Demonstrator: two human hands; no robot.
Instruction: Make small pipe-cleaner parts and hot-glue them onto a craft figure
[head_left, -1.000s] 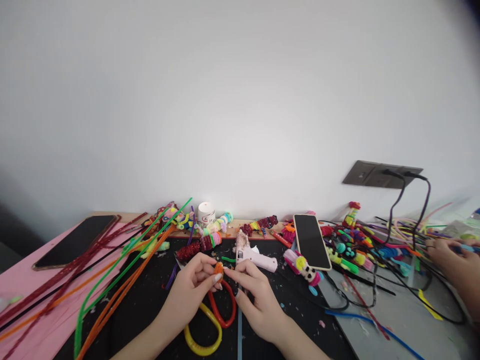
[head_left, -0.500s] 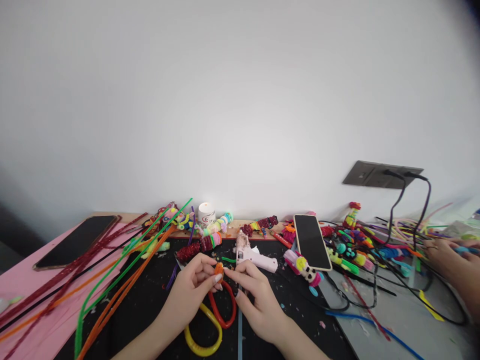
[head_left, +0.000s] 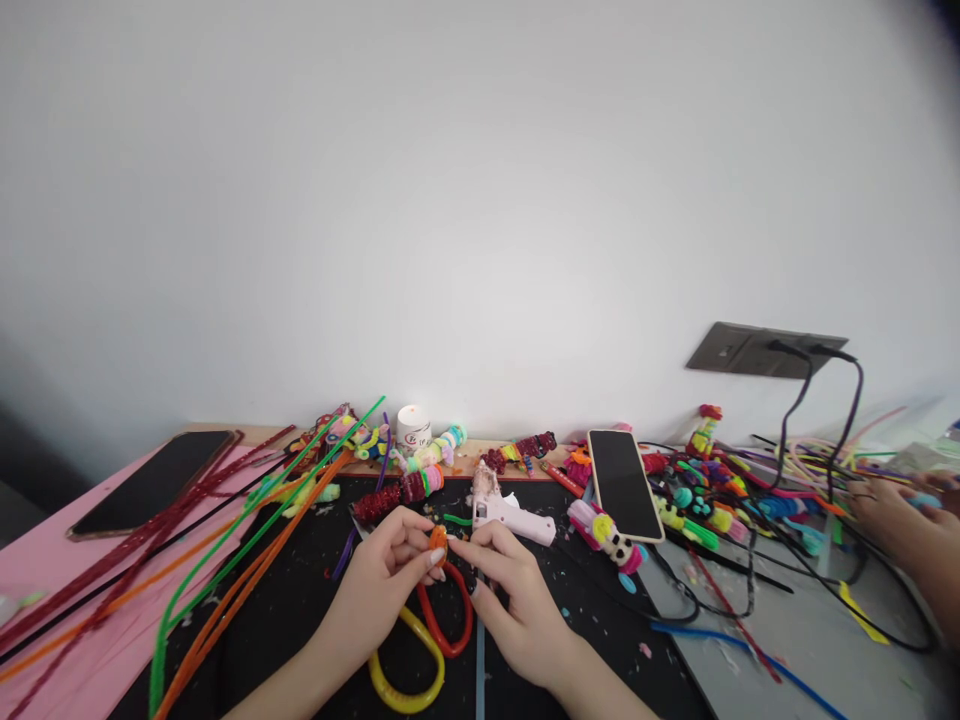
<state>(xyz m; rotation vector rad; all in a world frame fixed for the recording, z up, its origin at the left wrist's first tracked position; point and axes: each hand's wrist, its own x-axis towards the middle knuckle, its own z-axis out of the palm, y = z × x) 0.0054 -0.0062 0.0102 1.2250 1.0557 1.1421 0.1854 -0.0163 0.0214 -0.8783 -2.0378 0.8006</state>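
My left hand pinches a small orange fuzzy piece, apparently coiled pipe cleaner, between thumb and fingertips. From the other side, my right hand reaches in, its index fingertip against or very near the piece. The right thumb stays below, apart from the index finger. Under the hands lie scissors with a yellow handle loop and a red handle loop; my hands cover their middle. A pale translucent stick lies beside the right hand. Just beyond is a pale pink glue gun.
Orange pipe cleaners, green ones and dark red ones cross the left side near a dark phone. Another phone leans among fuzzy figures. A paper cup stands behind. Cables run rightward, where another person's hand is.
The orange piece has turned slightly in my left fingertips. Both my hands stay in nearly the same place. The other person's hand at the right has shifted a little.
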